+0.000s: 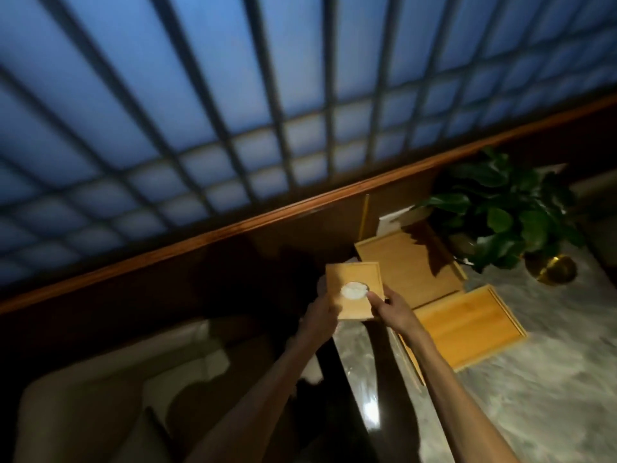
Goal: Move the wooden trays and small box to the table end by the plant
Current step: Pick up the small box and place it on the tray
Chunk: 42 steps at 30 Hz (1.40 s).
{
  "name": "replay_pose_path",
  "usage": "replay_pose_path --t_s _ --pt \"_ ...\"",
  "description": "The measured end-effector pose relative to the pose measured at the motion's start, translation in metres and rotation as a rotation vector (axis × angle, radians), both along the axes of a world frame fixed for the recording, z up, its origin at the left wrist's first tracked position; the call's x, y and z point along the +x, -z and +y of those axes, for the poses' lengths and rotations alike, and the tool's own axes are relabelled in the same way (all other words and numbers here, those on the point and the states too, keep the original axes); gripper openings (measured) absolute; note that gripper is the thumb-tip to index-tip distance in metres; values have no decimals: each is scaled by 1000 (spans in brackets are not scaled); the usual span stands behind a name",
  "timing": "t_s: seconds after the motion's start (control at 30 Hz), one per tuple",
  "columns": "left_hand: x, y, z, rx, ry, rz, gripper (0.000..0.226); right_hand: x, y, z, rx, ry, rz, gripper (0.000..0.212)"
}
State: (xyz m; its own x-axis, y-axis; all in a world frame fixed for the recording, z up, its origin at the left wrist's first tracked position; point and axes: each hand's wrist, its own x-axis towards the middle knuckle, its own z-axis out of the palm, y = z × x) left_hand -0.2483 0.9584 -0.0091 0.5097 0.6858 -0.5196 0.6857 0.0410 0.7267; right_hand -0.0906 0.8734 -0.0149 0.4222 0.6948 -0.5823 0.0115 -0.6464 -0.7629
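Left hand [322, 314] and right hand [389, 307] clasp opposite edges of the small wooden box [354, 289], keeping it level so its white-filled dish [454, 290] stays put, at nine o'clock of two wooden trays [410, 272] lying beside the potted plant [500, 212] on the marble table [551, 379].
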Motion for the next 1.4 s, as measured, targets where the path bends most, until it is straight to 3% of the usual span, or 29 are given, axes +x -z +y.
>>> replay_pose_path --t_s 0.13,0.33,0.57,0.77,0.87,1.17,1.4 --pt "-24 36 -23 -105 -106 12 40 -11 29 0 -131 -93 13 49" --pt "-23 57 -43 -260 -178 2 47 -15 44 -4 -189 -18 -4 48" --pt "-22 63 -36 -413 -306 -13 78 -45 48 -26 -110 561 228 68" --pt "-8 72 -13 -481 -382 -100 70 -63 54 -18 -129 785 202 48" --pt "-1 75 1 -465 -393 -131 68 -55 56 0 -97 752 210 24" --pt "34 78 62 -418 -366 -131 61 -25 58 60 -37 800 328 22" --pt "41 77 86 -401 -314 -87 60 -21 54 80 -31 789 258 30"
